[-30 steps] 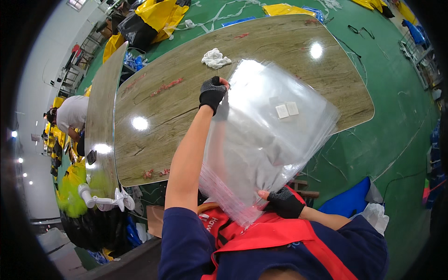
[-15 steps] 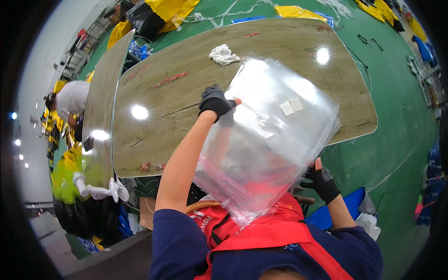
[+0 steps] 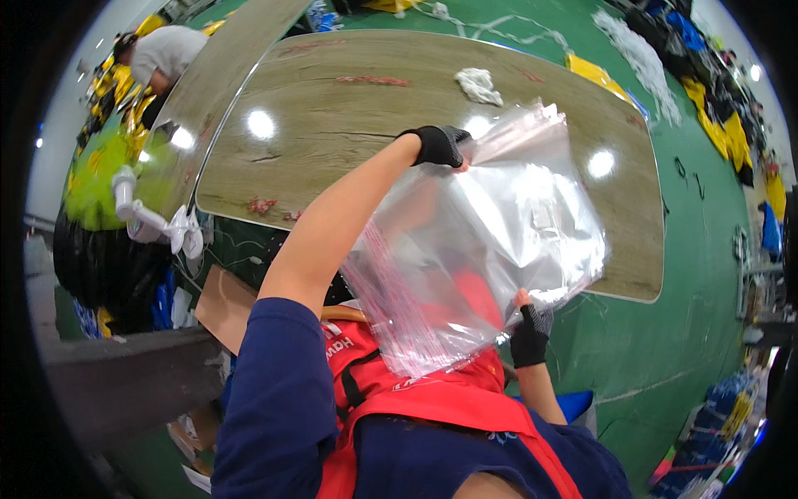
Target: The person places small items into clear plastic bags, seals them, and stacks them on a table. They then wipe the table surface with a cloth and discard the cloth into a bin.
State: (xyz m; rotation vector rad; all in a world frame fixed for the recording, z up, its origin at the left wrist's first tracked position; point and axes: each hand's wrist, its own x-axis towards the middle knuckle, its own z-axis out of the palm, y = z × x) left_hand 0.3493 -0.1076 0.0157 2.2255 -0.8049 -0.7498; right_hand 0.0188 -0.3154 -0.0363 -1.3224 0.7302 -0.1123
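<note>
A stack of clear plastic bags [image 3: 465, 249] with pink-edged strips lies across my lap and the near part of the table. My left hand [image 3: 440, 147], in a dark fingerless work glove, grips the stack's upper left edge with the thumb on top. At the lower right edge, my right hand [image 3: 530, 333], gloved alike, holds the bags with its thumb over them and its other fingers partly hidden. The far end of the stack is bent up and creased, and bright reflections cover its middle.
The wood-patterned table [image 3: 307, 133] bears a crumpled white bundle [image 3: 479, 86] and red tape scraps [image 3: 374, 81]. A small white fan [image 3: 137, 208] with blurred green blades stands at the left. Another person [image 3: 166, 58] bends beside the second table [image 3: 224, 71].
My left hand has moved along the bags and raised their far end into a fold. My right hand, formerly with fingers apart at the edge, now grips it. The view has turned.
</note>
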